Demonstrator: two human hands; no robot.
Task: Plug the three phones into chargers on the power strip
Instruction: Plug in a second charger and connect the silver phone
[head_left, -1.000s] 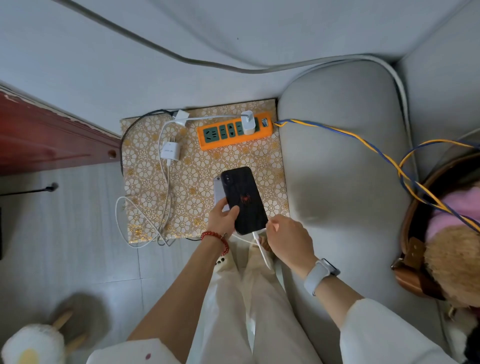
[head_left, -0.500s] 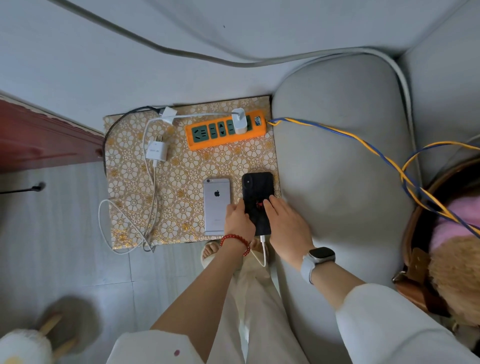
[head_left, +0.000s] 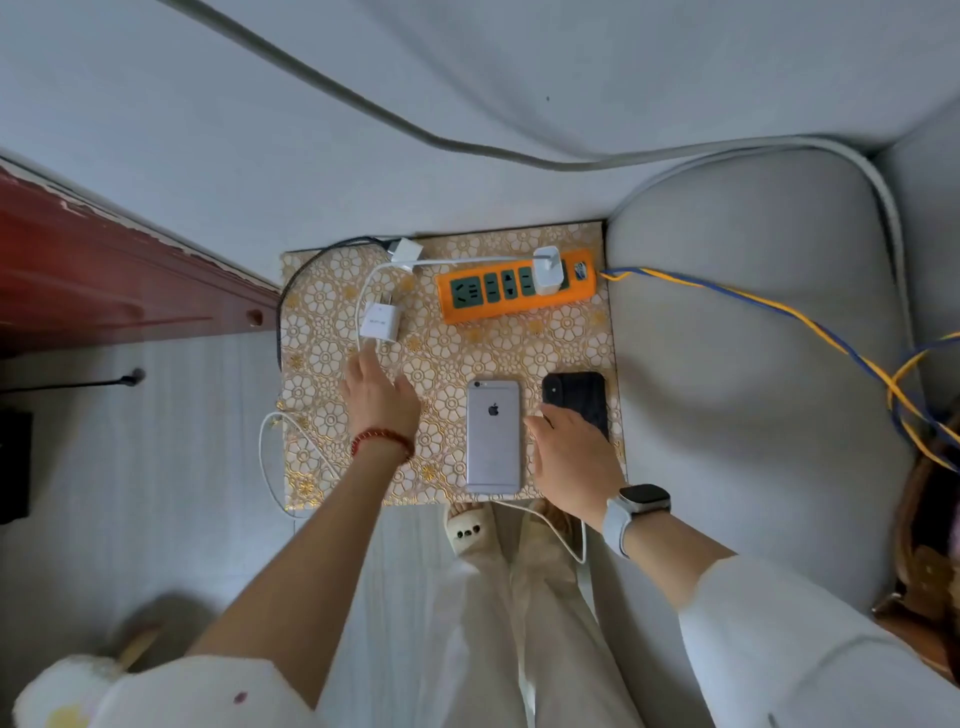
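My left hand (head_left: 382, 397) is stretched out over the flower-patterned worktop (head_left: 441, 353), fingers loosely spread and holding nothing, the fingertips just short of a loose white charger (head_left: 381, 322) that lies unplugged with its prongs pointing away from me. Its white cable (head_left: 270, 457) loops off the left edge of the worktop. My right hand (head_left: 569, 457) rests flat on the near half of the black phone (head_left: 576, 397), fingers relaxed and open rather than gripping; a thin white lead (head_left: 558, 532) trails from under that hand down past my knee. The silver phone (head_left: 493, 436) lies face down just left of the black one, between my two hands, with no cable that I can see in it. At the far side sits the orange power strip (head_left: 514, 286) (one white charger (head_left: 547, 270) already plugged in near its right end), with a second loose white charger (head_left: 406, 253) near the far left corner.
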